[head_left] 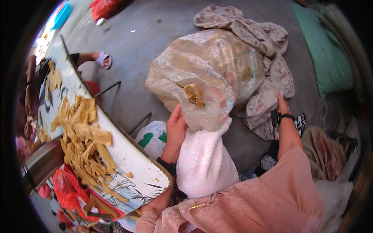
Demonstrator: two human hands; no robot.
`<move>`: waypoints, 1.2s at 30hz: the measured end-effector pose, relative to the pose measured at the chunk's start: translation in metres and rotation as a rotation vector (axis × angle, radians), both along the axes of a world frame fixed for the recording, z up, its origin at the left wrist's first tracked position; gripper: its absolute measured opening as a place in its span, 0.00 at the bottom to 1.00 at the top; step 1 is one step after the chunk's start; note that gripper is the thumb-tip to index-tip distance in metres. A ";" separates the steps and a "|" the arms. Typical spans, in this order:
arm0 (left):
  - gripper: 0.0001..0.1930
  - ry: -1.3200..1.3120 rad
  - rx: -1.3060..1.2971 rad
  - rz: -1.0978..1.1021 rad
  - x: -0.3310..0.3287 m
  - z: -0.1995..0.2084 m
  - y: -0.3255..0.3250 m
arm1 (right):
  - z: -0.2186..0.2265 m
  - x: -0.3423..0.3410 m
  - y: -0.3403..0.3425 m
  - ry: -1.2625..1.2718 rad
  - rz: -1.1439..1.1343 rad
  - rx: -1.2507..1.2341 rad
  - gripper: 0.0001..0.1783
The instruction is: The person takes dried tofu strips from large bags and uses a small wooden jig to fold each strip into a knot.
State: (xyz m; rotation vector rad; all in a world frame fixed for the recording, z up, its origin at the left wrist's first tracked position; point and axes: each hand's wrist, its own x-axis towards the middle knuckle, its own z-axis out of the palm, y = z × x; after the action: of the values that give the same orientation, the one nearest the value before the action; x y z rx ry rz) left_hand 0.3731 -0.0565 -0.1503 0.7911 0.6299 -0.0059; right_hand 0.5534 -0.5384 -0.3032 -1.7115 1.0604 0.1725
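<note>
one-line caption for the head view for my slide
Left hand grips a big clear plastic bag of tan strips, right hand at its far side.

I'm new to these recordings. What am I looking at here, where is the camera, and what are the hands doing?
There is no machine: a person wears a wide fisheye camera on the head, looking down at their own arms. The left hand grips the mouth of a large clear plastic bag of tan dried strips lying on the concrete floor, just above a white towel. The right hand rests beside the bag on a patterned cloth. To the left, a white tray holds a pile of the same tan strips. Another person's sandalled foot shows beyond it.
</note>
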 end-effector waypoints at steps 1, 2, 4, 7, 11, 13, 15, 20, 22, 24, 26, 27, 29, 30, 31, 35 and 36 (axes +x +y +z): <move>0.26 0.000 -0.013 -0.031 0.001 -0.002 0.000 | -0.005 0.004 0.004 -0.014 0.075 0.263 0.31; 0.26 0.000 -0.037 -0.076 0.004 -0.002 -0.003 | -0.013 0.004 -0.007 -0.026 0.135 0.515 0.27; 0.26 0.060 0.011 -0.045 0.001 0.002 -0.003 | 0.023 0.049 0.057 -0.044 0.116 0.792 0.22; 0.26 0.027 -0.001 -0.076 0.005 0.002 0.000 | 0.144 0.102 0.171 -0.067 0.173 1.044 0.15; 0.26 0.013 0.003 -0.119 0.008 -0.008 0.000 | 0.252 0.021 0.304 -0.401 1.314 0.501 0.08; 0.25 0.026 0.113 -0.233 0.012 -0.017 -0.001 | 0.254 -0.033 0.341 -0.863 1.886 0.316 0.07; 0.24 0.116 0.132 -0.235 0.002 -0.015 -0.001 | 0.243 -0.080 0.385 0.117 1.597 0.968 0.09; 0.24 0.364 -0.013 0.103 -0.023 -0.028 0.009 | 0.160 -0.083 0.394 0.560 1.194 1.344 0.18; 0.25 0.304 -0.174 0.157 -0.023 -0.035 0.012 | 0.126 -0.090 0.382 0.535 1.213 1.110 0.21; 0.26 0.211 -0.406 0.200 -0.021 -0.029 0.013 | 0.118 -0.102 0.377 0.389 1.210 1.131 0.22; 0.26 0.168 -0.532 0.231 -0.018 -0.029 0.018 | 0.104 -0.105 0.382 0.405 1.222 1.072 0.25; 0.25 0.250 -0.113 0.164 -0.020 -0.032 0.021 | 0.117 -0.100 0.384 0.457 1.303 1.062 0.26; 0.21 0.345 0.529 0.192 -0.014 -0.021 0.028 | 0.115 -0.098 0.395 0.178 1.554 0.942 0.24; 0.21 0.403 0.668 0.224 -0.011 -0.010 0.040 | 0.137 -0.089 0.403 -0.160 1.664 0.875 0.23; 0.20 0.494 0.997 0.264 -0.016 -0.012 0.055 | 0.171 -0.079 0.410 -0.376 1.771 0.615 0.22; 0.28 0.616 1.035 0.570 -0.062 -0.052 0.108 | 0.210 -0.016 0.401 -1.049 1.427 0.094 0.25; 0.28 0.618 1.034 0.568 -0.064 -0.052 0.104 | 0.194 -0.008 0.387 -0.952 1.390 0.077 0.25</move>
State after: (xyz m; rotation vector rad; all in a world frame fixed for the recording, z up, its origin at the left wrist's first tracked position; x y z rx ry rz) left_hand 0.3095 0.0479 -0.2023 1.5971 1.4770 0.6629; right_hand 0.5454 -0.1515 -0.1096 -1.8289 -0.8926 0.2113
